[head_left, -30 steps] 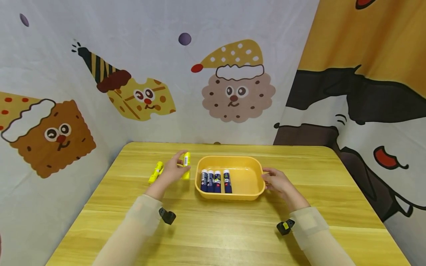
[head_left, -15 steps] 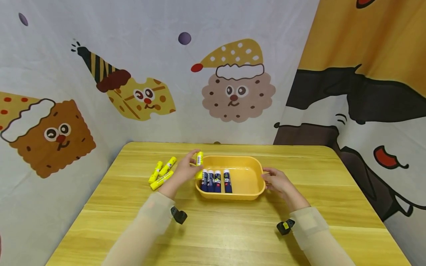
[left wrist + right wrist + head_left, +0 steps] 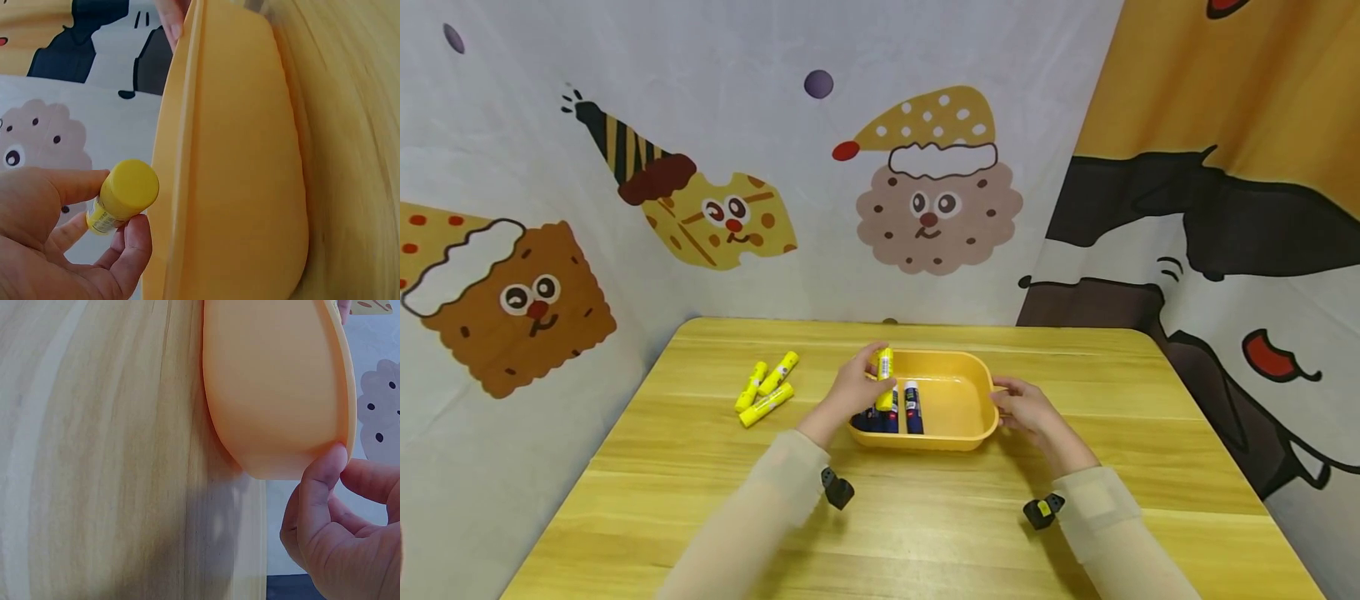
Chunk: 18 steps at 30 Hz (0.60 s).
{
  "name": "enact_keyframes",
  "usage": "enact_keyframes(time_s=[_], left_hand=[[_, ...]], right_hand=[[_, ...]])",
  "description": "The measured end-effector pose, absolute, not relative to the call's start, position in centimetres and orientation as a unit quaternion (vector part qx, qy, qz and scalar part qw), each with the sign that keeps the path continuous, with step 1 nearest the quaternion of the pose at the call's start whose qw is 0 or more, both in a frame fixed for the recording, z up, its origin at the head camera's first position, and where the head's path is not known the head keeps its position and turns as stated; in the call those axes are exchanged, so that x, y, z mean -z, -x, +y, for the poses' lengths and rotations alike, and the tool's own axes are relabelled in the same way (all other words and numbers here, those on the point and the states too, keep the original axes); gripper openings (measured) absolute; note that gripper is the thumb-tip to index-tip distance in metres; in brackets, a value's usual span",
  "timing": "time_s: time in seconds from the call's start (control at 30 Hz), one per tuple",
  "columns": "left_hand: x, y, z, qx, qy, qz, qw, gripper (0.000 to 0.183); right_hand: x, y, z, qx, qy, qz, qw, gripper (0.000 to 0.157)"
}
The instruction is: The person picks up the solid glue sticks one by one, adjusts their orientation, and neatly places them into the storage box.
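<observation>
Yellowish wood-grain tabletop (image 3: 925,525): a yellow cylindrical tube (image 3: 885,380) is pinched by the left hand (image 3: 853,388), a rounded orange plastic tray (image 3: 925,444) by the right hand (image 3: 1028,409); through slackened pinching, the tube could be dropped.

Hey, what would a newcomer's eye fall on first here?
Probably the big cartoon biscuit in a spotted hat, on the backdrop behind the table. Next might come the yellow stick that the left hand holds over the tray. Three more yellow sticks lie on the table, left of the tray.
</observation>
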State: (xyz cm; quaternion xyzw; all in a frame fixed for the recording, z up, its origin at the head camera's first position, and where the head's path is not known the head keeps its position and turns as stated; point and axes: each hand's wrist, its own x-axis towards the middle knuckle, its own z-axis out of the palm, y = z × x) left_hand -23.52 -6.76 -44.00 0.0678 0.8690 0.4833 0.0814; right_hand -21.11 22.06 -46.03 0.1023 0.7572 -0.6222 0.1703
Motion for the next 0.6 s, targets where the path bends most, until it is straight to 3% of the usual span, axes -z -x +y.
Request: enact_keyframes(time_s=[0.6], left_hand=[[45.4,23.1,-1.6,-0.479,-0.044,0.866,0.132,0.065]], right_hand=[[46.5,21.2,22.1,0.623,-0.103,0.757,0.17,0.048]])
